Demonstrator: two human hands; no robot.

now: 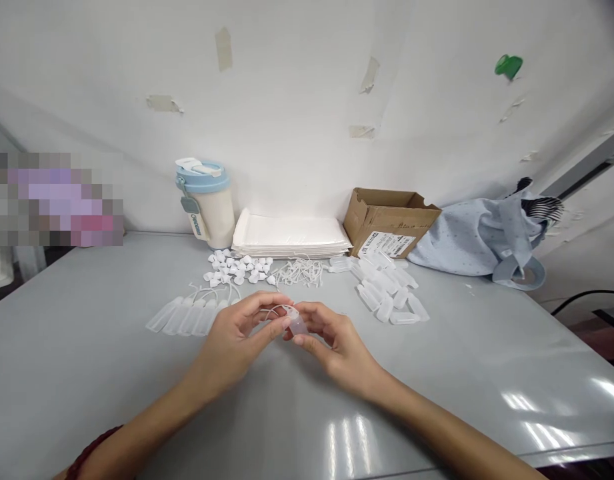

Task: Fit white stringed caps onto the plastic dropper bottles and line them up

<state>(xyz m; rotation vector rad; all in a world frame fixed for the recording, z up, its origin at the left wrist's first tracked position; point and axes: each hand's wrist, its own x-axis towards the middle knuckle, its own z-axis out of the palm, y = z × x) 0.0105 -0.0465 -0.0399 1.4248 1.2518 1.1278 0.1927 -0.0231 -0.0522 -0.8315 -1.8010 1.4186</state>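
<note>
Between my two hands, above the middle of the grey table, is a small translucent plastic bottle [297,323] with a thin white cord looping from its top. My left hand [244,331] pinches the bottle's upper end and the cord. Around its lower body close the fingers of my right hand [331,339]. Several similar bottles with cords [189,317] lie in a row left of my left hand. Behind my hands are a pile of small white caps [239,269] and a heap of short white cords [301,271]. Loose translucent bottles [387,287] lie scattered to the right.
A cream tumbler with a blue lid [207,203] stands against the wall. Beside it are stacked white envelopes [293,235], an open cardboard box [393,220] and a light blue cloth bag [471,233]. A blurred-out area is at far left. The grey table [287,413] extends toward me.
</note>
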